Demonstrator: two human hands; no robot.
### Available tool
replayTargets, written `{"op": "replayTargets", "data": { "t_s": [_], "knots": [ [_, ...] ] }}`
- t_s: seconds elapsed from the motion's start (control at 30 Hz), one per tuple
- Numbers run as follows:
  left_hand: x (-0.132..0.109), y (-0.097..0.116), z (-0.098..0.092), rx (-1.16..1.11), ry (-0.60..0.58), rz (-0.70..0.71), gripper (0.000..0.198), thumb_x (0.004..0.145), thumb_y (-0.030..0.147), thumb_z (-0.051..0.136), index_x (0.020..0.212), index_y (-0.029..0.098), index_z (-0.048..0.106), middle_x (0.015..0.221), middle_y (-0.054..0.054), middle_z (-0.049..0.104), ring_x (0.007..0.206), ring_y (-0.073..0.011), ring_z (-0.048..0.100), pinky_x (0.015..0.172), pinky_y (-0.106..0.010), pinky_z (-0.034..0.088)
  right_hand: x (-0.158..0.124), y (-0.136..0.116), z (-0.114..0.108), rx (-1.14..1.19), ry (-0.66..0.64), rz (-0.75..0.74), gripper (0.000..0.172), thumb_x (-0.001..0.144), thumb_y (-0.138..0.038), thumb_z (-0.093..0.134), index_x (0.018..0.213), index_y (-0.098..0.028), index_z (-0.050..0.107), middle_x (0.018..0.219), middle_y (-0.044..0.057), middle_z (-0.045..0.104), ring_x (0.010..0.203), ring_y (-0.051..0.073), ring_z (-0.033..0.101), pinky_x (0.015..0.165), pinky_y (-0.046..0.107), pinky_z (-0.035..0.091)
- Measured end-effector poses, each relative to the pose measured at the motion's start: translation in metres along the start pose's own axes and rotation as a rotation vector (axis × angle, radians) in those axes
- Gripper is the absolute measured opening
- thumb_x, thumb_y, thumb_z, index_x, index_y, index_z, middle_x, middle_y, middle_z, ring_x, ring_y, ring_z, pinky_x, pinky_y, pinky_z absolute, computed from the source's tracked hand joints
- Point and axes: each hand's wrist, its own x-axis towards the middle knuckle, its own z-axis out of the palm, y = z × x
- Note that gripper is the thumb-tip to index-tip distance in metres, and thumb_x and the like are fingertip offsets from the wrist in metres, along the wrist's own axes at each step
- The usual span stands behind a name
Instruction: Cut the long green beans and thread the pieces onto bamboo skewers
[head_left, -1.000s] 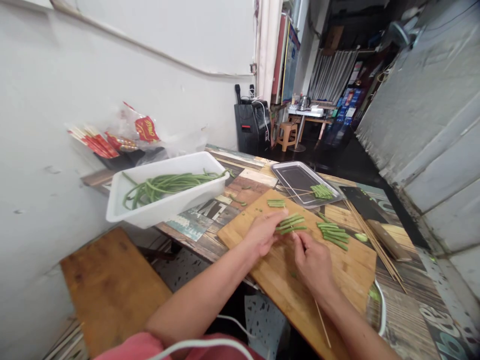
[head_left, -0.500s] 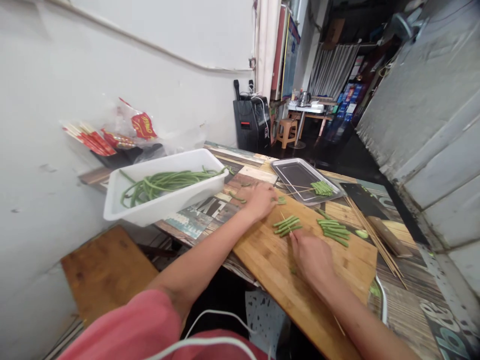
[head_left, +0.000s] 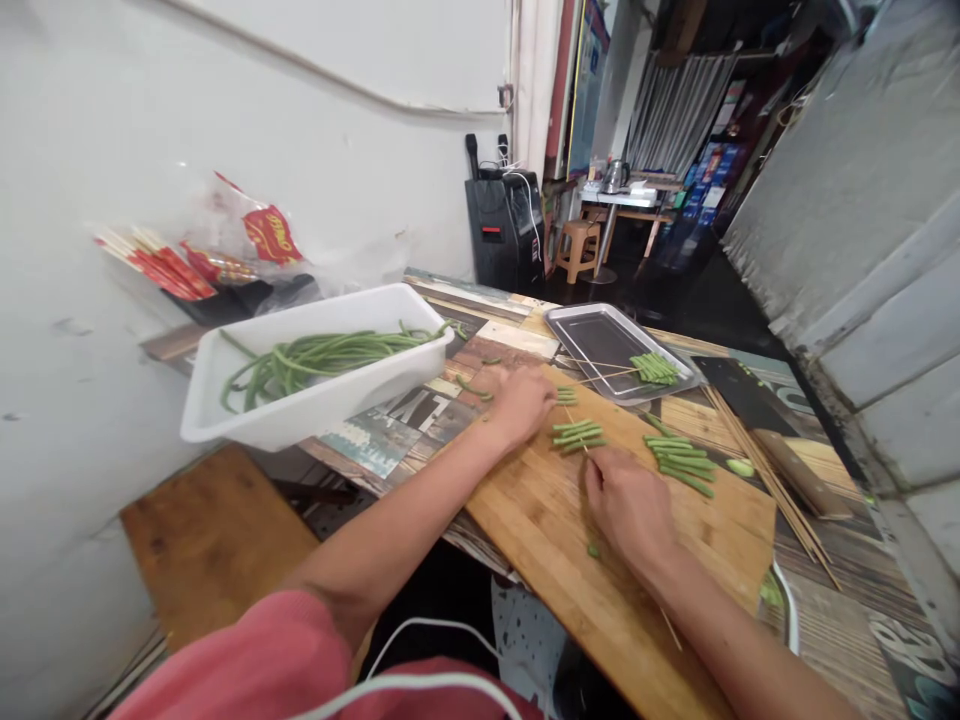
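Observation:
My left hand (head_left: 521, 400) reaches to the far edge of the wooden cutting board (head_left: 555, 560), its fingers curled onto a few short cut bean pieces (head_left: 567, 395). My right hand (head_left: 628, 508) rests on the board, closed round a thin bamboo skewer (head_left: 667, 628) whose tail sticks out under my wrist. The skewer's tip runs through a small row of bean pieces (head_left: 577, 435) just beyond my fingers. A loose pile of cut beans (head_left: 679, 460) lies to the right of it.
A white tub (head_left: 225, 415) of long green beans stands at the left. A metal tray (head_left: 592, 335) holds a skewered bean bundle (head_left: 654, 368). Loose skewers (head_left: 776, 485) and a cleaver (head_left: 739, 395) lie at the right. A wooden bench (head_left: 217, 545) stands below.
My left hand has left the bean row by my right hand and reached out to the small bean pieces at the board's far edge. My right hand keeps the skewer.

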Motion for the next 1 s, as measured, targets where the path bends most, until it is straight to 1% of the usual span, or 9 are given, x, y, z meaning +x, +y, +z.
{"op": "replayTargets", "data": {
  "t_s": [0.3,0.57,0.87,1.0],
  "knots": [
    [-0.0008,0.0004,0.0010,0.027,0.005,0.030,0.014,0.081,0.019,0.056,0.073,0.018,0.067,0.087,-0.007,0.067,0.091,-0.0243,0.054,0.083,-0.041,0.033,-0.0020,0.0000,0.0046,0.038,0.003,-0.027,0.023,0.090,-0.017,0.040,0.079,-0.018,0.060,0.083,0.004,0.068,0.076,0.017,0.062,0.061,0.026,0.033],
    [-0.0010,0.0025,0.0014,0.007,-0.020,0.009,0.015,0.082,0.017,0.055,0.075,0.019,0.068,0.087,-0.006,0.068,0.090,-0.0244,0.056,0.082,-0.042,0.034,-0.0014,-0.0019,0.0034,0.059,-0.017,-0.019,0.023,0.090,-0.016,0.040,0.081,-0.017,0.061,0.083,0.005,0.068,0.078,0.017,0.062,0.063,0.026,0.035],
    [-0.0025,0.0009,0.0067,-0.052,0.021,-0.008,0.015,0.080,0.018,0.056,0.077,0.021,0.070,0.087,-0.005,0.069,0.091,-0.0250,0.057,0.085,-0.044,0.035,-0.0031,-0.0010,0.0023,0.065,-0.020,-0.020,0.023,0.090,-0.015,0.040,0.082,-0.016,0.062,0.085,0.005,0.068,0.078,0.016,0.062,0.063,0.025,0.036],
    [-0.0027,0.0011,0.0078,-0.068,0.029,-0.011,0.016,0.079,0.017,0.055,0.074,0.021,0.070,0.084,-0.004,0.070,0.088,-0.0240,0.058,0.085,-0.044,0.035,-0.0015,-0.0017,0.0027,0.065,-0.020,-0.019,0.023,0.089,-0.015,0.040,0.082,-0.016,0.062,0.084,0.005,0.068,0.078,0.017,0.062,0.063,0.025,0.036]
  ]
}}
